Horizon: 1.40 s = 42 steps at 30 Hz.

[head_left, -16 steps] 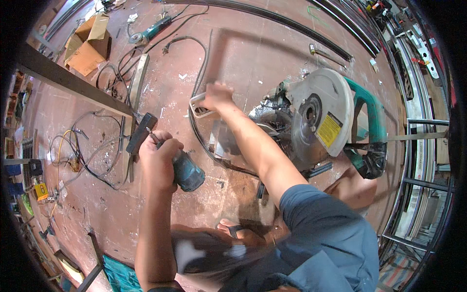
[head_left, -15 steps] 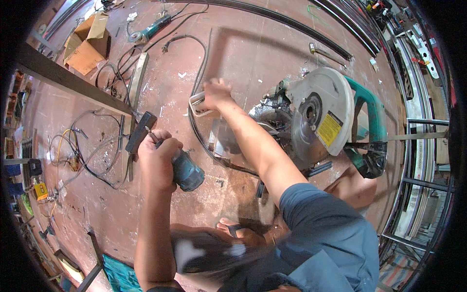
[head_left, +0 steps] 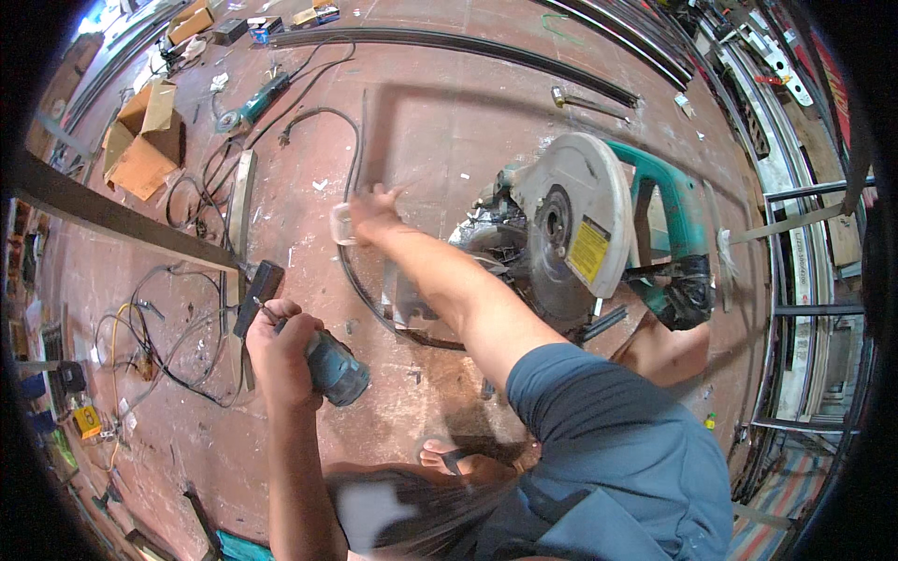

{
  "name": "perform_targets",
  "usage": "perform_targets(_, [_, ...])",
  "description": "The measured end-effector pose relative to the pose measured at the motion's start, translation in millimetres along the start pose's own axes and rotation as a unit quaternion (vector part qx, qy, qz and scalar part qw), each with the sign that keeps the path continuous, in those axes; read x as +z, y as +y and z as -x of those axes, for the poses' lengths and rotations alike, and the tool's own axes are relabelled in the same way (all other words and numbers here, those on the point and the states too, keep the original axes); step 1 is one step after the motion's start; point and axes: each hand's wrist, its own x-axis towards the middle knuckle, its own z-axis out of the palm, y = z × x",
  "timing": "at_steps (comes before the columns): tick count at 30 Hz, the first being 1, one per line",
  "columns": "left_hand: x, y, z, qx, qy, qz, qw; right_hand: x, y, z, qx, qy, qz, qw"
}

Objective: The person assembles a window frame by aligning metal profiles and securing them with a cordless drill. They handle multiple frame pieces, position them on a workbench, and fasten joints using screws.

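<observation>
My left hand [head_left: 285, 360] is closed around a teal power drill [head_left: 337, 371], its bit end close to a dark block [head_left: 258, 297] at the end of a long metal bar [head_left: 122, 208]. Farther out to the right, my right hand [head_left: 376, 215] reaches over the floor with its fingers apart, slightly blurred. Beside that hand is a pale loop-shaped piece [head_left: 340, 224]; whether they touch, I cannot tell. To the right of my right forearm stands a cut-off saw [head_left: 582, 210] with a grey blade guard and a teal handle.
Cables [head_left: 178, 323] lie coiled on the floor at the left. An angle grinder [head_left: 254, 105] and an open cardboard box [head_left: 145, 140] lie at the far left. Long dark metal profiles [head_left: 449, 39] run along the back, with a hammer-like tool [head_left: 589, 105] before them. Framed racks line the right.
My right hand has gone from closed at the pale loop to fingers spread. The view has shifted, so the saw and box appear farther left. My left hand still holds the drill.
</observation>
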Motion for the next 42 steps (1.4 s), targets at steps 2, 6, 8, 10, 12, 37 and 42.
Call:
perform_targets(2, [3.1, 3.3, 2.8, 0.003, -0.004, -0.016, 1.000, 4.4, -16.2, -5.0, 0.024, 0.111, -0.099, 0.989])
perform_targets(6, [-6.1, 7.2, 6.2, 0.014, 0.011, -0.035, 0.999, -6.2, -71.1, 20.2, -0.037, 0.181, -0.183, 0.966])
perform_targets(8, [-15.3, 7.5, 10.7, 0.004, 0.042, -0.032, 0.999, -12.1, -89.8, 44.3, -0.106, 0.122, -0.186, 0.969])
perform_targets(10, [-27.0, 10.8, 7.5, 0.028, 0.030, -0.033, 0.999, 15.4, -99.5, 41.5, -0.213, 0.120, -0.137, 0.960])
perform_targets(12, [-48.9, 10.6, 29.5, 0.029, 0.065, -0.038, 0.997, 35.0, -121.9, 88.8, -0.287, 0.149, -0.145, 0.935])
perform_targets(37, [-3.5, 22.9, 202.9, -0.121, 0.172, -0.067, 0.975, 88.3, -149.2, 245.4, -0.374, 0.019, -0.174, 0.911])
perform_targets(42, [15.9, -9.0, 183.6, -0.104, 0.173, -0.017, 0.979, 80.0, -48.8, 343.8, -0.093, -0.258, -0.691, 0.669])
